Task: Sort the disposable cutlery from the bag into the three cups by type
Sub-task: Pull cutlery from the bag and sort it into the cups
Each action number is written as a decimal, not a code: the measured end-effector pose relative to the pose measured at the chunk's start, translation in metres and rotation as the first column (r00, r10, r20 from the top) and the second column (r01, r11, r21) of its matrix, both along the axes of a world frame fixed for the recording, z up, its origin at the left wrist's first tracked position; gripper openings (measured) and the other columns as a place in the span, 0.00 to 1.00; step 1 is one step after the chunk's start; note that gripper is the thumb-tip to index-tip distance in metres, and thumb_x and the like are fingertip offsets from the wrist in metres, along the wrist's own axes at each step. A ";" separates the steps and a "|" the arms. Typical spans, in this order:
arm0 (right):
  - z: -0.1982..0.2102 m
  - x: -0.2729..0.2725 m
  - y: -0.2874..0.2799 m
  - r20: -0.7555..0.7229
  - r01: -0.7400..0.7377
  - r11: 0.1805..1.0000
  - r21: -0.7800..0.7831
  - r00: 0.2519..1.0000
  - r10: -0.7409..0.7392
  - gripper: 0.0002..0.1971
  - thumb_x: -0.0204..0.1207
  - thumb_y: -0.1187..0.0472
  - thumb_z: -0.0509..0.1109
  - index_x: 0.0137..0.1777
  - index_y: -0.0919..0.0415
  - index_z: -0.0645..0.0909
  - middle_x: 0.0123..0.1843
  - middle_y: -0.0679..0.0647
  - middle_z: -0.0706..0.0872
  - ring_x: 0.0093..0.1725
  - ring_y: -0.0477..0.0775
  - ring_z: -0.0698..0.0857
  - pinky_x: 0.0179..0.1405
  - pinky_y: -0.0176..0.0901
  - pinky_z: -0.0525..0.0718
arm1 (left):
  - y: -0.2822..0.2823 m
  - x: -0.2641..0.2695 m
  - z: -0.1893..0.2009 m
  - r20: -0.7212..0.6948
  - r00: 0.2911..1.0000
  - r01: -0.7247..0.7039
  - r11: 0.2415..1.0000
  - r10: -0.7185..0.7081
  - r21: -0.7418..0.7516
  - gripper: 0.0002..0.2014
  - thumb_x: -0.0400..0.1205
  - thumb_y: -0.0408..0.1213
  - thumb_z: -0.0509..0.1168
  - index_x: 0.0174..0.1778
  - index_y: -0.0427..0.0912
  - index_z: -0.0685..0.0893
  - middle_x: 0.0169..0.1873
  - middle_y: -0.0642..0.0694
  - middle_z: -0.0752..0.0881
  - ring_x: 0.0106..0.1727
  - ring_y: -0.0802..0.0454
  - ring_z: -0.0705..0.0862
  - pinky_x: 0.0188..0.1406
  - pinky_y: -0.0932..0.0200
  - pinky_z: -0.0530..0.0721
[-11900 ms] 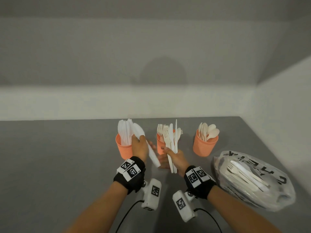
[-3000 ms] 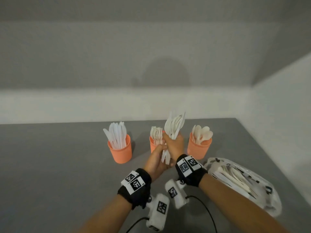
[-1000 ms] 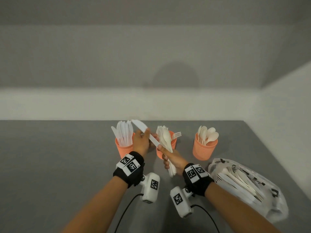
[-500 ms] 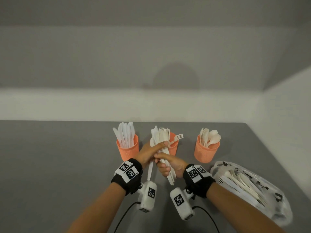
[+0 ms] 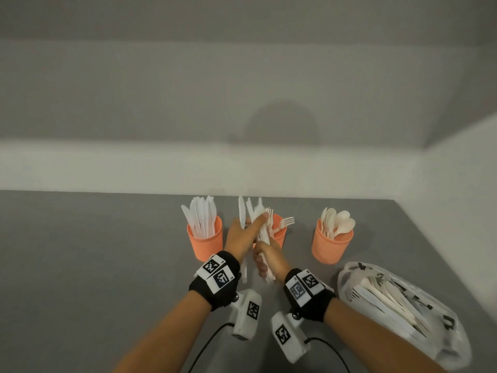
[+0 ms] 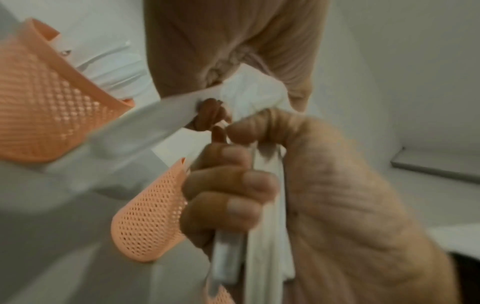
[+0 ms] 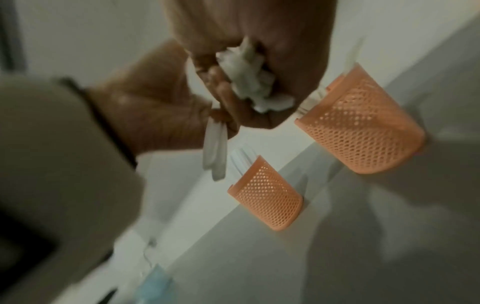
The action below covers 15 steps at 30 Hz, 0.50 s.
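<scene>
left hand (image 5: 243,235) was lifting 1 knife toward the knife cup (image 5: 205,239) 1 s ago; now it's back, fingers curled on the mixed bundle (image 5: 256,216) that right hand (image 5: 269,261) grips before the fork cup (image 5: 279,231), bench back edge. Picking the next piece; spoon cup (image 5: 332,244) right, bag (image 5: 398,308) front-right still loaded

The bag (image 5: 403,308) carries black printed letters, creased and upside down, none legible; the wristbands (image 5: 217,274) and wrist cameras (image 5: 252,309) show only square black-and-white code markers.
</scene>
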State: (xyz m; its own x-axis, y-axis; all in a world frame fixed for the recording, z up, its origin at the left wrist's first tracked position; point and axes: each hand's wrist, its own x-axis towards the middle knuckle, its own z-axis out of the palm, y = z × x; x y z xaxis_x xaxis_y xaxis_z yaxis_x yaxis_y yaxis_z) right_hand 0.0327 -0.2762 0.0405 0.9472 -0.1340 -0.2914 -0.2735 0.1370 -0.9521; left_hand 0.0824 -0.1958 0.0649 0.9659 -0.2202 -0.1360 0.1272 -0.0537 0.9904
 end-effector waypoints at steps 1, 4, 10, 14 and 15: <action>0.001 0.002 -0.004 -0.030 -0.004 0.995 0.101 1.000 0.007 0.07 0.76 0.66 0.55 0.45 0.60 0.75 0.19 0.50 0.66 0.13 0.43 0.62 0.12 0.31 0.60 | 0.002 0.001 -0.001 -0.018 1.000 0.003 1.000 -0.003 -0.028 0.21 0.76 0.53 0.67 0.47 0.35 0.83 0.33 0.41 0.86 0.28 0.56 0.83 0.24 0.68 0.76; 0.003 0.006 -0.016 -0.065 -0.058 0.949 0.308 0.994 0.082 0.10 0.82 0.51 0.57 0.48 0.55 0.77 0.16 0.47 0.68 0.11 0.41 0.63 0.08 0.29 0.60 | 0.011 -0.001 0.000 -0.061 0.998 -0.026 0.993 0.019 -0.114 0.15 0.81 0.46 0.63 0.32 0.42 0.79 0.22 0.49 0.78 0.19 0.60 0.71 0.18 0.68 0.68; 0.003 0.005 -0.020 -0.037 -0.145 0.932 0.333 0.985 0.166 0.13 0.82 0.48 0.57 0.48 0.56 0.76 0.18 0.49 0.71 0.11 0.41 0.64 0.09 0.28 0.62 | 0.013 -0.005 0.000 0.003 1.000 0.029 0.995 -0.029 -0.093 0.12 0.81 0.42 0.65 0.30 0.48 0.79 0.18 0.55 0.75 0.17 0.62 0.68 0.19 0.67 0.66; 0.003 0.004 -0.017 -0.046 -0.151 0.940 0.305 0.984 0.173 0.12 0.82 0.50 0.56 0.49 0.57 0.75 0.19 0.49 0.73 0.11 0.41 0.65 0.09 0.28 0.62 | 0.011 -0.005 0.000 0.008 0.999 0.052 0.997 -0.051 -0.062 0.09 0.81 0.42 0.65 0.37 0.44 0.79 0.17 0.58 0.77 0.17 0.64 0.73 0.20 0.68 0.69; 0.004 0.004 -0.017 -0.041 -0.161 0.946 0.280 0.983 0.179 0.12 0.82 0.50 0.56 0.50 0.58 0.75 0.19 0.49 0.73 0.12 0.41 0.65 0.10 0.28 0.62 | 0.010 -0.006 0.000 0.009 0.998 0.055 0.997 -0.055 -0.058 0.08 0.81 0.42 0.65 0.38 0.44 0.79 0.16 0.58 0.77 0.17 0.65 0.73 0.19 0.68 0.69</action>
